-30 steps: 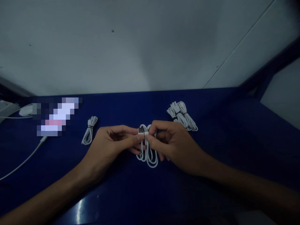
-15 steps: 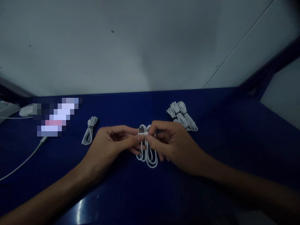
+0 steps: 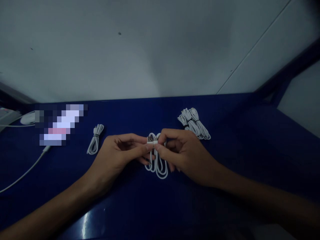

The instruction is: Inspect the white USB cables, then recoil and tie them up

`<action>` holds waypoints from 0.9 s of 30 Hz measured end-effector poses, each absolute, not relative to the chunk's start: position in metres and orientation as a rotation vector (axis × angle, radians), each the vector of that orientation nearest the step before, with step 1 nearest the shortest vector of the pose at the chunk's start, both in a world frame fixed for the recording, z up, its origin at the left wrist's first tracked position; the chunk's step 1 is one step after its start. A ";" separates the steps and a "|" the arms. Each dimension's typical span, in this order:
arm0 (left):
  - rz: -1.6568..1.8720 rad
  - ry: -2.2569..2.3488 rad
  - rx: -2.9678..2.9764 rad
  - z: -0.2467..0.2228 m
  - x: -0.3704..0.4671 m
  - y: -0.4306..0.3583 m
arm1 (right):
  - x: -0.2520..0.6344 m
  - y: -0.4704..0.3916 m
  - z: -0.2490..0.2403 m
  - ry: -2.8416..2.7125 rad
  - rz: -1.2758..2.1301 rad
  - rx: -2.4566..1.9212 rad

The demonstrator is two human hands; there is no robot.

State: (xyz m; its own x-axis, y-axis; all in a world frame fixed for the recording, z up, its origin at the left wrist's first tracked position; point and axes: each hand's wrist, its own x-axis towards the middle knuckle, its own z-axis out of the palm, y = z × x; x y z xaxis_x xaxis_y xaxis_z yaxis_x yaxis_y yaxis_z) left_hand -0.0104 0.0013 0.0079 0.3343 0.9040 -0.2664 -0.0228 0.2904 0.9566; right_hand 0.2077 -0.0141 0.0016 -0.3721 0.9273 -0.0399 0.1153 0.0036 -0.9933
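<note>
A white USB cable [image 3: 162, 171], coiled in several loops, is held between both hands above the blue table. Its metal USB plug points away from me at the top of the coil, beside a second white connector end. My left hand [image 3: 125, 148] pinches the plug side between thumb and fingers, some fingertips showing behind the loops. With thumb and index finger, my right hand [image 3: 181, 148] grips the other connector side. The two thumbs nearly meet at the middle of the coil. What lies under the fingertips is hidden.
One white cable bundle [image 3: 95, 140] with a dark tie lies left of my left hand. Several tied bundles [image 3: 193, 123] lie together beyond my right hand. A pixelated lit screen [image 3: 66, 121] with a white cord [image 3: 27, 178] is at left. A pale wall [image 3: 140, 60] rises behind the blue table [image 3: 140, 210].
</note>
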 end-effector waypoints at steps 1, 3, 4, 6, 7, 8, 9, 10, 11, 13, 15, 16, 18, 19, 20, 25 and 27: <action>0.795 1.034 1.088 0.007 -0.011 0.001 | 0.208 -0.014 0.001 -1.568 1.447 -1.103; 0.796 1.028 1.083 0.007 -0.011 0.001 | 0.208 -0.014 0.001 -1.573 1.436 -1.109; 0.796 1.024 1.081 0.007 -0.011 0.001 | 0.208 -0.014 0.001 -1.579 1.429 -1.107; 0.794 1.024 1.076 0.007 -0.011 0.001 | 0.208 -0.014 0.001 -1.590 1.413 -1.104; 0.794 1.025 1.074 0.008 -0.011 0.001 | 0.208 -0.014 0.001 -1.591 1.408 -1.103; 0.792 1.026 1.075 0.008 -0.010 0.001 | 0.208 -0.014 0.001 -1.592 1.407 -1.102; 0.791 1.027 1.076 0.009 -0.010 0.001 | 0.208 -0.014 0.001 -1.591 1.409 -1.105; 0.790 1.028 1.078 0.009 -0.010 0.001 | 0.208 -0.014 0.001 -1.590 1.411 -1.108; 0.791 1.027 1.080 0.009 -0.010 0.001 | 0.207 -0.014 0.001 -1.588 1.415 -1.110; 0.791 1.023 1.085 0.009 -0.010 0.001 | 0.207 -0.014 0.002 -1.581 1.422 -1.113; 0.795 1.020 1.084 0.008 -0.010 0.001 | 0.207 -0.013 0.002 -1.572 1.429 -1.112; 0.798 1.019 1.081 0.008 -0.009 0.001 | 0.207 -0.013 0.003 -1.570 1.433 -1.109; 0.807 1.020 1.077 0.008 -0.010 0.000 | 0.207 -0.013 0.003 -1.563 1.443 -1.104; 0.808 1.021 1.077 0.008 -0.010 0.000 | 0.207 -0.013 0.003 -1.560 1.445 -1.102; 0.807 1.025 1.080 0.008 -0.010 0.000 | 0.207 -0.013 0.002 -1.557 1.449 -1.099; 0.788 1.033 1.098 0.008 -0.011 0.000 | 0.207 -0.012 0.001 -1.551 1.469 -1.089; 0.783 1.030 1.106 0.008 -0.012 0.000 | 0.207 -0.012 0.001 -1.546 1.479 -1.081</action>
State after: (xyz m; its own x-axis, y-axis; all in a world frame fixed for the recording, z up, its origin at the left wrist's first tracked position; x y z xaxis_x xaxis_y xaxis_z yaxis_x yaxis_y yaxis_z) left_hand -0.0121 0.0002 0.0083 0.3467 0.9006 -0.2621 -0.0112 0.2834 0.9589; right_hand 0.2071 -0.0116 0.0010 -0.3828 0.9227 -0.0460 0.0869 -0.0136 -0.9961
